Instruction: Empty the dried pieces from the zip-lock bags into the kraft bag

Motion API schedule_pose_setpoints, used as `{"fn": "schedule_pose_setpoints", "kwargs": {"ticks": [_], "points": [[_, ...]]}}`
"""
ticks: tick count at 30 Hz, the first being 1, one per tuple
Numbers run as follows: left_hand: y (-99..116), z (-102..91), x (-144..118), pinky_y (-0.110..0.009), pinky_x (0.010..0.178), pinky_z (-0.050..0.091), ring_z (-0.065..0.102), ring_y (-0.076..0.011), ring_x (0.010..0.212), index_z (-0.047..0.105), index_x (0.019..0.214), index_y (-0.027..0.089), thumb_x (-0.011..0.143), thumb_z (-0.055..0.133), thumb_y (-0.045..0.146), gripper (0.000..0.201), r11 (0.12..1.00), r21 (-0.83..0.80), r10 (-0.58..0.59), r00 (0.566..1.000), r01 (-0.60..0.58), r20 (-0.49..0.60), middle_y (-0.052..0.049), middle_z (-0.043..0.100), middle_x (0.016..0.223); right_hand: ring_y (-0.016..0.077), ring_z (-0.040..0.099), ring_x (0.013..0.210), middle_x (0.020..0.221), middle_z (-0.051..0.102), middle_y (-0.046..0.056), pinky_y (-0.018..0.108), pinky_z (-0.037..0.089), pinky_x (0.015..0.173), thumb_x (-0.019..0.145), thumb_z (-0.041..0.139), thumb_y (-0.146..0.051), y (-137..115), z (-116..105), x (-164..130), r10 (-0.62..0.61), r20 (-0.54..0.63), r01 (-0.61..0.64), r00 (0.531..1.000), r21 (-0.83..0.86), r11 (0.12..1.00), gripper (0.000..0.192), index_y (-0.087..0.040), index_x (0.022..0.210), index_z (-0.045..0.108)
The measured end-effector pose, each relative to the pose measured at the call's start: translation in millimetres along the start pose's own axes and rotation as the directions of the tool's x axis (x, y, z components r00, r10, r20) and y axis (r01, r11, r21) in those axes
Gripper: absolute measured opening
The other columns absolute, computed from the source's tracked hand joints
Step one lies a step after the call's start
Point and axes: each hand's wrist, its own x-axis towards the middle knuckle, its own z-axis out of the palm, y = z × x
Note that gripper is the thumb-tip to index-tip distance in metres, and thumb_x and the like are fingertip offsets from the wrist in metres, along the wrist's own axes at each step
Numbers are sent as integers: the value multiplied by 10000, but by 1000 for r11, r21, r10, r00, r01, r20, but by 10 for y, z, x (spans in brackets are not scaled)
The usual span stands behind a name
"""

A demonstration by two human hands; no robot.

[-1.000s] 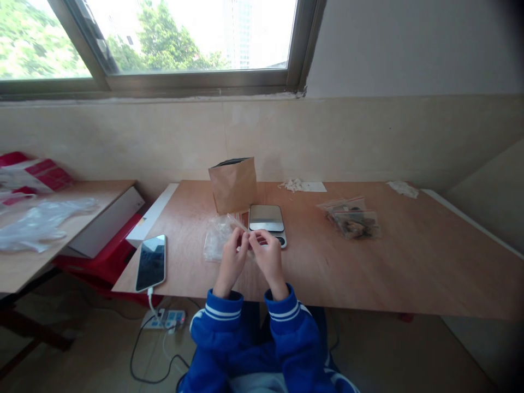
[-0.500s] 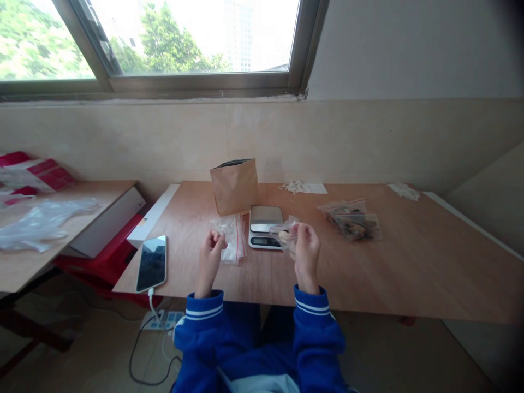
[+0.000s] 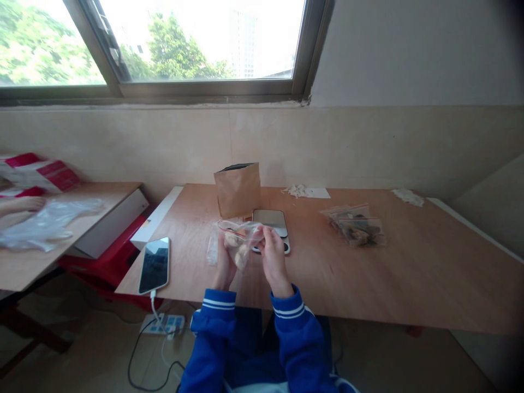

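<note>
Right fingers (image 3: 265, 236) tight on the upper right of a clear bag (image 3: 240, 252), left fingers (image 3: 221, 248) around its left.

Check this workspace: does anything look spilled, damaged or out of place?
Whitish scraps lie loosely tangled by a white card at the back of the table, perhaps spilled. The wall looks chipped at the lower right corner of the window frame. No spill shows around the clear bag in the left hand and right hand.

— Scale (image 3: 270, 219)?
— Front partly hidden behind my right hand (image 3: 273, 256).
— Left hand (image 3: 226, 267)?
— Mine; fingers partly covered by the clear bag (image 3: 240, 254).
— Co-worker's arm (image 3: 16, 206)?
— Cut off at left edge.
— Bagged pieces (image 3: 357, 229), right?
— Too indistinct to name.
</note>
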Motion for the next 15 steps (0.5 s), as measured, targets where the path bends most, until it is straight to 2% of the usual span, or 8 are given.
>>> {"fn": "schedule_pose_setpoints", "kwargs": {"ticks": [5, 8, 11, 12, 15], "points": [[208, -131, 151, -426, 839, 557, 665, -295, 1026, 656, 1127, 132, 838, 426, 753, 723, 997, -30, -62, 993, 65, 100, -143, 706, 1111, 197, 673, 759, 858, 686, 51, 314, 561, 644, 811, 574, -576, 90, 103, 27, 63, 111, -60, 992, -34, 998, 367, -219, 895, 556], [195, -189, 243, -406, 847, 556, 674, -281, 1006, 678, 1055, 139, 860, 507, 629, 554, 993, -65, -90, 990, 97, 106, -137, 707, 1130, 214, 675, 877, 984, 680, 82, 344, 563, 726, 837, 532, -545, 144, 120, 94, 43, 52, -38, 998, -100, 994, 366, -224, 1009, 496], [85, -240, 376, -330, 740, 565, 692, -229, 835, 692, 900, 146, 847, 568, 494, 374, 996, -71, -56, 998, 53, -39, -115, 736, 943, 211, 622, 1040, 1130, 620, 105, 366, 527, 890, 844, 564, -478, 79, 95, 134, -162, -63, 147, 985, -197, 969, 344, -229, 1057, 460], [43, -259, 432, -308, 689, 558, 681, -204, 752, 685, 863, 145, 841, 573, 465, 340, 997, -69, -50, 995, 44, -85, -98, 729, 862, 205, 605, 1057, 1132, 607, 102, 366, 509, 929, 857, 562, -454, 35, 85, 134, -243, -56, 223, 969, -236, 946, 309, -229, 1046, 466], [-62, -328, 603, -275, 648, 537, 636, -153, 640, 658, 806, 146, 834, 568, 405, 276, 996, -86, -40, 989, 28, -139, -47, 689, 739, 192, 600, 1035, 1071, 610, 83, 360, 486, 963, 919, 501, -374, -77, 82, 122, -341, 163, 377, 926, -320, 869, 179, -229, 1026, 505]]}}
